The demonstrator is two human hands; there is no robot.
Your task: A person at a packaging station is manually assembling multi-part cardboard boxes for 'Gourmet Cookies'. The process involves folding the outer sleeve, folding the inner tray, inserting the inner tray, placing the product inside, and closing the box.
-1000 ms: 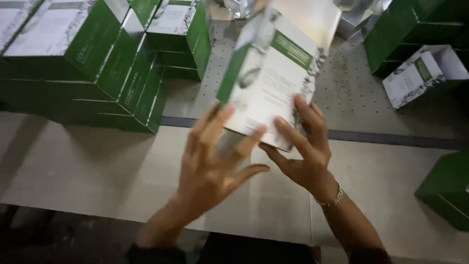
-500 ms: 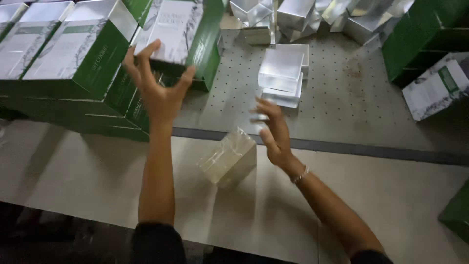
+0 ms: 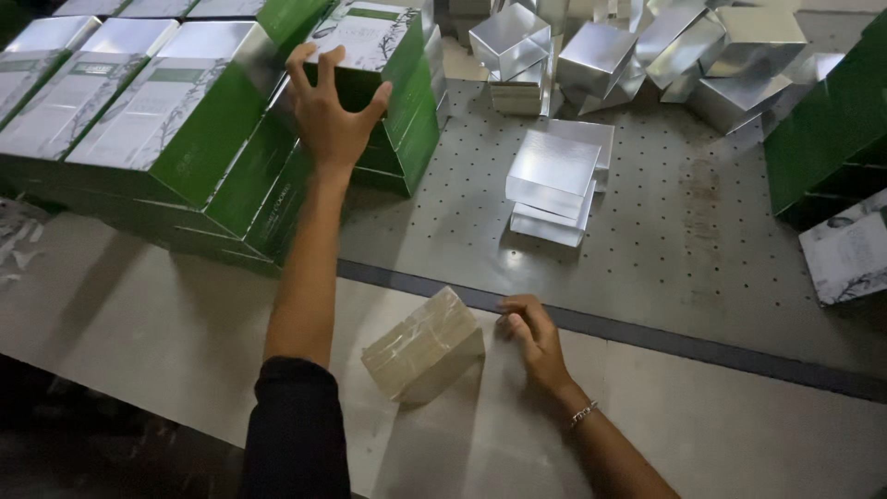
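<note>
My left hand point(image 3: 330, 109) reaches far forward, fingers spread over the near edge of a green and white box point(image 3: 383, 65) on top of a stack. It touches the box's front but does not clearly grip it. My right hand point(image 3: 533, 335) rests on the beige table surface with fingers loosely curled, its fingertips beside a small pale block wrapped in clear film point(image 3: 423, 345). The block lies tilted on the table between my two arms.
Rows of green and white boxes point(image 3: 139, 120) fill the far left. A stack of flat silver boxes point(image 3: 554, 185) sits on the perforated grey board point(image 3: 684, 240). More silver boxes point(image 3: 702, 46) pile at the back; green boxes point(image 3: 832, 129) stand at right.
The large green and white box I held a second ago is out of my hands. My left hand has reached further onto the stacked box; my right hand has dropped beside the wrapped block.
</note>
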